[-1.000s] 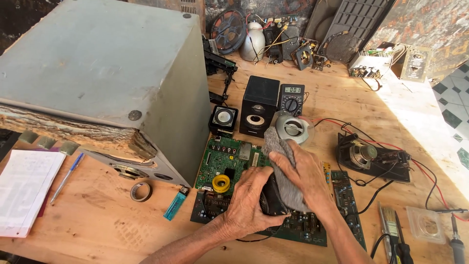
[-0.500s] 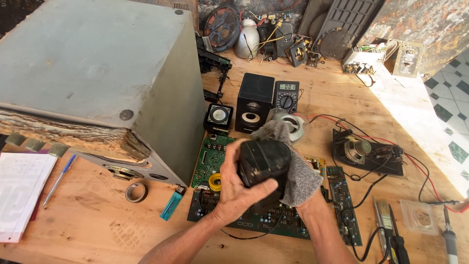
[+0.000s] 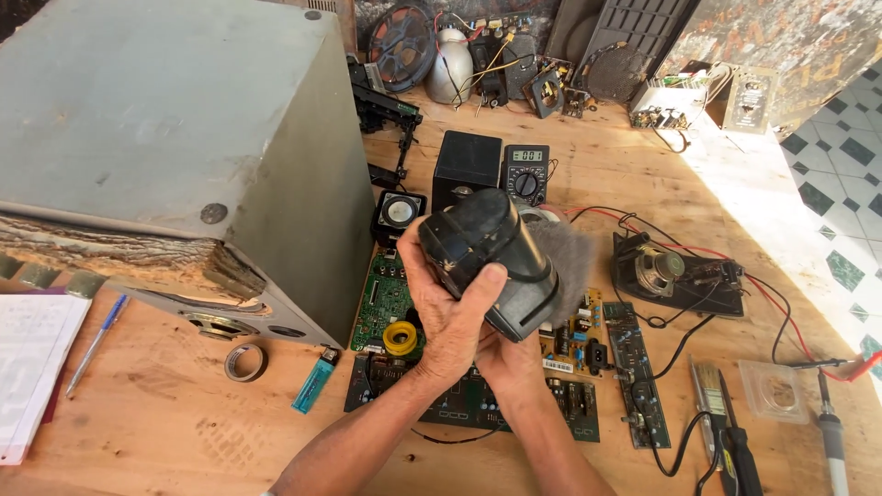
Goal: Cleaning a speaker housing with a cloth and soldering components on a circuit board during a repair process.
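Note:
My left hand (image 3: 443,317) grips a dusty black plastic part (image 3: 487,257), roughly cylindrical, held up above the circuit boards. My right hand (image 3: 510,360) supports it from below and is mostly hidden behind it. A grey cloth (image 3: 562,262) sticks out behind the part on the right; which hand holds it I cannot tell. Under the hands lie a green circuit board (image 3: 384,298) and a darker board (image 3: 459,400) with a yellow coil (image 3: 401,338).
A large grey speaker cabinet (image 3: 175,156) fills the left. Behind stand a small black speaker box (image 3: 467,165) and a multimeter (image 3: 526,174). Right: a loose speaker (image 3: 675,271) with red and black wires, a brush (image 3: 712,386), a soldering iron (image 3: 831,432). Left: tape roll (image 3: 245,362), lighter (image 3: 315,379), pen (image 3: 96,342).
Both hands lifted the black part off the boards and raised it toward the camera, turning it; the cloth came up with it.

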